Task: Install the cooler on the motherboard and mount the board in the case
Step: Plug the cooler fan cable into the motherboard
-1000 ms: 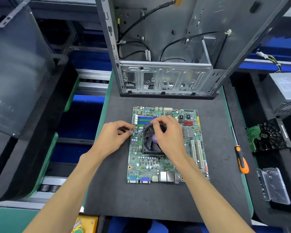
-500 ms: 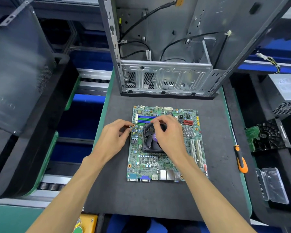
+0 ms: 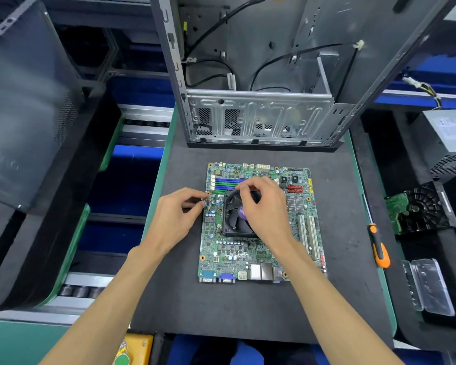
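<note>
The motherboard (image 3: 258,225) lies flat on the dark mat (image 3: 248,312) of the counter, just in front of the open case (image 3: 261,75); it is a green board with blue and green memory slots along its far left, red connectors at its far right, two pale expansion slots down its right side and a row of ports along the near edge. The cooler (image 3: 236,219) sits on the board left of centre: a black square frame around a dark fan with a purple label at its hub, partly covered by the right hand (image 3: 263,209). A thin bundle of blue, yellow and dark wires (image 3: 209,202) runs from the cooler's left side to the board's left edge. The left hand (image 3: 177,219) has its fingers curled in, its grip a narrow pinch of thumb and fingertips on those wires at the board's edge. The right hand arches over the cooler, fingers bent with the tips on the far rim of the fan frame; whether that grip clasps the frame or only presses on it cannot be told. An orange-and-black screwdriver (image 3: 378,246) lies on the mat well to the right of the board.
</note>
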Demonstrator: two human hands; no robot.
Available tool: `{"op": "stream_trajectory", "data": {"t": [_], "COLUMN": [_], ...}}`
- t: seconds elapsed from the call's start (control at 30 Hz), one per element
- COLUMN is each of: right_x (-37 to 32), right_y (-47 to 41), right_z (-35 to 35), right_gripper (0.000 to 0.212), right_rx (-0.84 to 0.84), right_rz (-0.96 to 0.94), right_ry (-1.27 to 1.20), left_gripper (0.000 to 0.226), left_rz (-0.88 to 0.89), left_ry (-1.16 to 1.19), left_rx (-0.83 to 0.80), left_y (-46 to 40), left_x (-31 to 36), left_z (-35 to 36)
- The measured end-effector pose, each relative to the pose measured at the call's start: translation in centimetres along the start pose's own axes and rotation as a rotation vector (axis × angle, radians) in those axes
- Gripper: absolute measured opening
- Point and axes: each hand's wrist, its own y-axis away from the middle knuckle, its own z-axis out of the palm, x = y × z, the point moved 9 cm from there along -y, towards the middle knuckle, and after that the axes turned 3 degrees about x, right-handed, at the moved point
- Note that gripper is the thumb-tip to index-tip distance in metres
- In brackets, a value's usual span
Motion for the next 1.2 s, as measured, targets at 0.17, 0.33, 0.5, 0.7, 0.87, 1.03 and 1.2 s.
{"op": "stream_trajectory", "data": {"t": [0.17,0.33,0.5,0.7,0.87,1.03,1.2], "right_x": [-0.1,-0.3,-0.7,-0.8,-0.6,-0.1,-0.4], "right_y": [0.0,0.0,0.0,0.0,0.0,-0.1,-0.1], "right_z": [-0.1,0.0,0.1,0.1,0.1,0.1,0.3], "right_gripper": [0.016,0.016,0.016,0.016,0.017,0.018,0.018], "right_rx": [0.002,-0.002,-0.012,-0.025,-0.015,-0.017,-0.023], "right_rz": [-0.005,-0.004,-0.003,0.004,-0.003,0.007,0.009], "right_ry": [0.008,0.019,0.025,0.042,0.042,0.047,0.063], "left_gripper": [0.02,0.017,0.014,0.014,0.016,0.017,0.013], "left_rz": [0.045,0.087,0.091,0.06,0.017,-0.001,0.037], "left_ry": [-0.054,-0.145,-0.171,-0.226,-0.232,-0.215,-0.303], "left_rx": [-0.027,-0.063,-0.087,-0.111,-0.175,-0.168,-0.129], "left_y": [-0.2,-0.5,-0.8,-1.4,-2.0,-1.7,-2.0], "left_x": [0.5,0.8,1.0,0.8,0.4,0.6,1.3], "left_z": [0.3,0.6,0.7,1.0,0.8,0.5,0.7]}}
